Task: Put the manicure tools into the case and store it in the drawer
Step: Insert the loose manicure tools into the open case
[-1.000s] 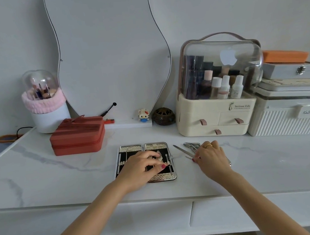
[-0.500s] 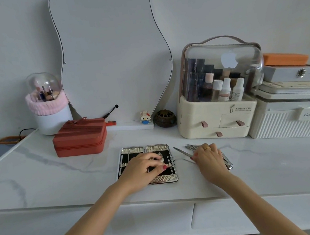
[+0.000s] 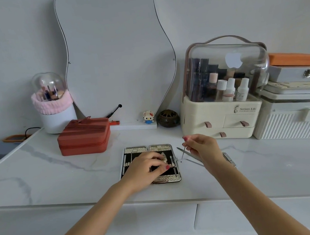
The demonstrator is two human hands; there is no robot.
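An open manicure case (image 3: 160,147) with a silver textured rim and black lining lies flat on the white marble desk (image 3: 59,176). Several metal tools sit in its slots. My left hand (image 3: 147,168) rests on the case's middle, fingers curled over the lining. My right hand (image 3: 202,146) is raised just right of the case, pinching a thin metal pick (image 3: 183,154) that points down. Loose metal tools (image 3: 193,159) lie on the desk under that hand, partly hidden by it. Two shut drawer fronts (image 3: 160,220) run below the desk edge.
A red zip case (image 3: 84,136) sits back left, a brush holder (image 3: 55,105) behind it. A wavy mirror (image 3: 117,53) leans on the wall. A cosmetics organiser (image 3: 224,91) and stacked white boxes (image 3: 299,115) stand at the right. A small figurine (image 3: 148,116) and dark pot (image 3: 168,117) stand by the mirror.
My right hand has lifted off the desk, bringing a thin pick up from the loose tools. My left hand stays on the case.
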